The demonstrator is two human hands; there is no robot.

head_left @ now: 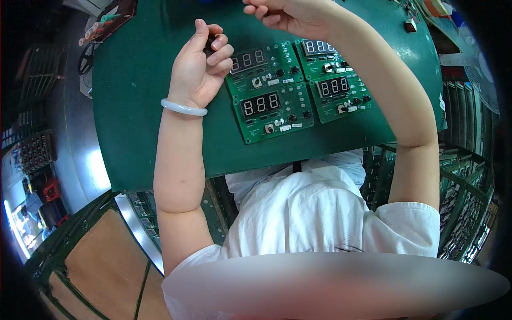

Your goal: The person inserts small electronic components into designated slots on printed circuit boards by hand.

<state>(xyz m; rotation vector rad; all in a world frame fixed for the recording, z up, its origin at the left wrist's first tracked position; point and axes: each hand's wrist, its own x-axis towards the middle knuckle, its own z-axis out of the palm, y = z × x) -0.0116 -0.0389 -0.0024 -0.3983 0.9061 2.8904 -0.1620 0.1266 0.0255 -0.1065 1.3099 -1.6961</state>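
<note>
My left hand (201, 66), with a pale bangle (184, 108) at the wrist, is raised over the left side of the green circuit boards. Its fingers curl inward toward the thumb. Something dark shows between them, too small to name. At the top edge of the picture is my right hand (296, 17), its fingers bent and drawn together; whatever they may pinch cannot be made out. Several boards with digit displays lie side by side: a near left board (274, 117), a near right board (341, 96), a far left board (266, 69) and a far right board (314, 61), partly covered by my right forearm.
The boards rest on a green tabletop (138, 133). Small parts, one with a red face (409, 25), lie at its far right. Tools with coloured handles (98, 26) stand off the far left corner. Racks of boards (464, 197) flank me, and a white fan (482, 80) is at right.
</note>
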